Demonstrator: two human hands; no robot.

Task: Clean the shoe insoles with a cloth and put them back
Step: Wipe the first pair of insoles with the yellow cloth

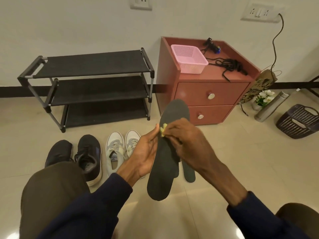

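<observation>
A long dark grey insole (164, 163) is held up in front of me. My left hand (146, 152) grips it from the left side, fingers behind it. My right hand (188, 144) pinches a small yellow cloth (163, 129) against the insole's upper half. More dark insoles (189, 171) lie on the floor just behind, partly hidden by my right wrist. A pair of black sneakers (88, 156) and a pair of white sneakers (115, 150) stand on the floor to the left.
A black three-shelf shoe rack (93, 87) stands against the wall. Right of it is a reddish bedside cabinet (212, 94) with a pink basket (189, 58) and black cables on top. A steel bottle (271, 107) and dark basket (298, 120) sit at far right.
</observation>
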